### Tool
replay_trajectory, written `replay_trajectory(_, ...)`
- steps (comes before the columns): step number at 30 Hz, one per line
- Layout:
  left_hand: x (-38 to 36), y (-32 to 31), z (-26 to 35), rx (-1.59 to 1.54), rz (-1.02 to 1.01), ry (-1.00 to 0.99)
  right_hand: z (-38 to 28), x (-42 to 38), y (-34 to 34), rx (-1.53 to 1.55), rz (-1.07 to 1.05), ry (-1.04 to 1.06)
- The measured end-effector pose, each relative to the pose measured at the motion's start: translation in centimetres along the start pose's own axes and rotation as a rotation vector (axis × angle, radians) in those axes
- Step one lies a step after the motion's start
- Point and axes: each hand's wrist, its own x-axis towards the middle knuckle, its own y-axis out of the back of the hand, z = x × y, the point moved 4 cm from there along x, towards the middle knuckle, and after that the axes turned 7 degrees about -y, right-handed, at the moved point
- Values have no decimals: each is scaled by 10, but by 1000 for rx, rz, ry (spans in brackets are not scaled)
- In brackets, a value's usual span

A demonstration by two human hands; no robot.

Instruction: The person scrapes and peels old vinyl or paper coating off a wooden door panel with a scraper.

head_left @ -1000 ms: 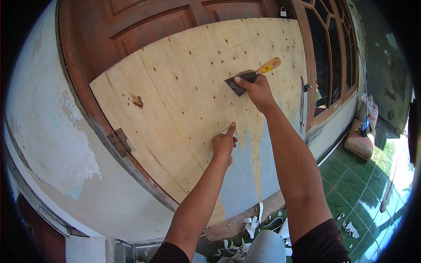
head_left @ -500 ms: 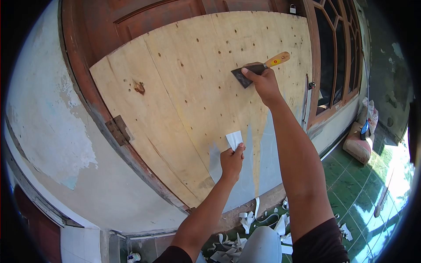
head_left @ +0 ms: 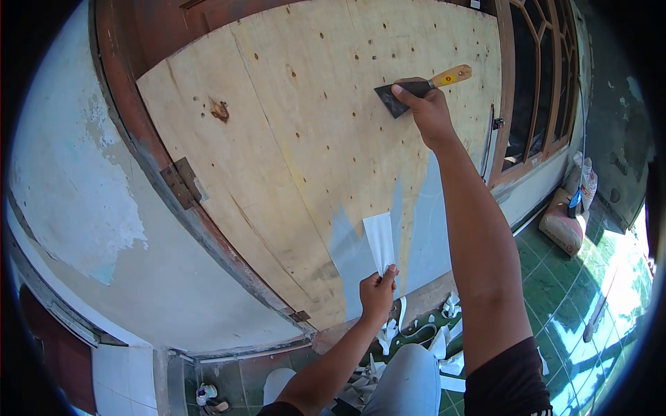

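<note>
The white strip (head_left: 378, 238) is in front of the wooden panel's (head_left: 298, 145) lower part, wide end up, its lower end gathered in the left hand (head_left: 377, 297); that hand is nearly closed, pinching the strip between thumb and fingers. The scraper (head_left: 411, 90) is at the panel's upper right part, tilted, blade to the left and wooden handle to the upper right; the right hand (head_left: 431, 116) is partly closed around its neck and blade, thumb laid over the blade.

Pale grey patches (head_left: 431, 225) with jagged upper edges cover some of the panel's lower part; a rusty hinge (head_left: 182, 182) sits at its left edge; the barred window (head_left: 538, 90) is right of the panel; white scraps (head_left: 438, 341) lie on the green tiled floor (head_left: 548, 288) below it; a filled sack (head_left: 563, 223) rests to its right.
</note>
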Motion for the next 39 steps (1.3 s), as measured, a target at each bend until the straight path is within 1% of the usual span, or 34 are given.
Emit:
replay_trajectory(3, -15, 5, -5, 18, -28, 67, 2, 2, 1, -10, -10, -17)
replay_trajectory(6, -31, 10, -19, 117, -28, -21, 3, 2, 2, -13, -9, -7)
replay_trajectory(10, -50, 27, -38, 156, -38, -7, 2, 2, 2, -32, 0, -12)
replay_trajectory(13, -64, 43, -40, 321, -89, -60, 1, 0, 0, -45, 12, -13)
replay_trajectory(16, -89, 54, -35, 401, -184, -88, -2, -1, 0, -52, 13, -15)
replay_trajectory(18, -113, 67, -38, 461, -189, -35, -2, -1, 0, -69, 5, -13)
replay_trajectory(20, -134, 88, -46, 486, -176, 50, 0, -1, 1, -78, 19, -15)
replay_trajectory(23, -149, 128, -63, 538, -191, 12, -1, -2, 2, -108, 29, -17)
replay_trajectory(26, -187, 160, -78, 698, -307, 43, 1, -1, 2, -99, 12, 2)
replay_trajectory(29, -214, 200, -81, 828, -326, 93, 3, 0, 3, -113, 21, 14)
replay_trajectory(30, -224, 211, -80, 863, -366, 77, 3, 0, 3, -126, 29, 16)
replay_trajectory(32, -253, 234, -72, 929, -441, 50, 2, 0, 2, -95, 22, 40)
replay_trajectory(34, -281, 265, -69, 1008, -639, 312, 3, 0, 1, -90, 20, 51)
replay_trajectory(36, -311, 302, -61, 1103, -675, 306, 3, -1, 2, -113, 28, 52)
replay_trajectory(37, -317, 311, -48, 1151, -691, 301, 4, -1, 4, -128, 32, 50)
replay_trajectory(39, -316, 321, -5, 1294, -616, 218, 5, -1, 4, -147, 38, 49)
